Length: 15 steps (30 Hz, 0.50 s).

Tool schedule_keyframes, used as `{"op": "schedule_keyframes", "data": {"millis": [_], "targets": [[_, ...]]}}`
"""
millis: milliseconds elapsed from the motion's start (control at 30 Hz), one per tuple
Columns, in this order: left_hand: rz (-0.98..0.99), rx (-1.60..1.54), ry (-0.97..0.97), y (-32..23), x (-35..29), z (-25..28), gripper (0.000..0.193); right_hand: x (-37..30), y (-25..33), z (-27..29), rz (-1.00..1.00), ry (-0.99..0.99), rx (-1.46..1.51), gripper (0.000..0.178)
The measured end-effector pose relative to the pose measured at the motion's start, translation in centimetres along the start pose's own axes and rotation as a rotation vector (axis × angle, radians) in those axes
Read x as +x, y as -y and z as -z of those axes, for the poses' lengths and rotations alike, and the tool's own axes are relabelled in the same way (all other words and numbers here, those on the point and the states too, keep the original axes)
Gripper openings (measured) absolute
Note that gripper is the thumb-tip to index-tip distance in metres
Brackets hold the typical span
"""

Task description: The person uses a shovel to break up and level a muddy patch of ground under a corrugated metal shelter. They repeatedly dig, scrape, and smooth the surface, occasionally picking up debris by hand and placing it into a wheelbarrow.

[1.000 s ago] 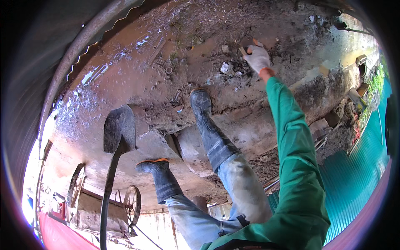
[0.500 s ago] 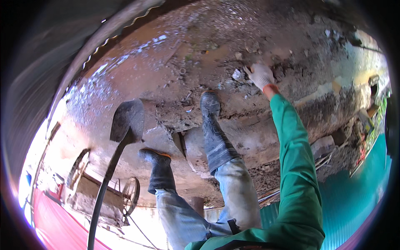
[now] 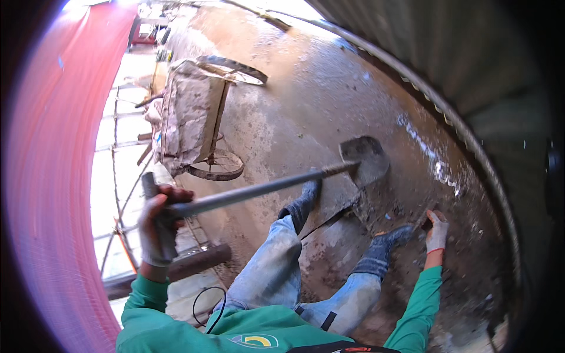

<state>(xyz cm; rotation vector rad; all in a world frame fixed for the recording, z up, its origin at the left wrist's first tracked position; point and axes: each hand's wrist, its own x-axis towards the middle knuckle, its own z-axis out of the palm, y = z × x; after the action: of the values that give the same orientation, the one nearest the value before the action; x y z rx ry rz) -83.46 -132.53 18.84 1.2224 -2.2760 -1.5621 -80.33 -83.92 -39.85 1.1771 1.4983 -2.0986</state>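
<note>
"In the head view, where is the shovel (image 3: 271, 186)?"

"Slanting across in front of the legs, blade (image 3: 372, 162) out by the wet ground (image 3: 282, 129). The left hand (image 3: 158, 229) has its fingers clamped around the handle end (image 3: 149, 186)."

"The right hand (image 3: 436, 232)?"

"Near the boot (image 3: 393, 236); I can't tell whether its fingers pinch anything."

"Handling?"

"Probably stiff, blade-heavy, slippery if muddy; best steadied low on the shaft (image 3: 338, 169)."

Blown-out glare at left, glints on wet ground (image 3: 406, 153), dim, seemingly blurred right side, bent edges.
</note>
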Motion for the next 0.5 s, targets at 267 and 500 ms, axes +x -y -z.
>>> {"op": "schedule_keyframes", "data": {"millis": [267, 500], "targets": [[0.205, -0.367, 0.121, 9.6, 4.5, 12.8, 0.031, -12.6, 16.5, -45.4, 0.371, 0.681, -0.199, 0.03], [0.235, -0.367, 0.192, 15.6, 7.5, 17.6, 0.027, -33.6, 23.9, -88.4, 0.523, 1.161, -0.479, 0.045]]}}
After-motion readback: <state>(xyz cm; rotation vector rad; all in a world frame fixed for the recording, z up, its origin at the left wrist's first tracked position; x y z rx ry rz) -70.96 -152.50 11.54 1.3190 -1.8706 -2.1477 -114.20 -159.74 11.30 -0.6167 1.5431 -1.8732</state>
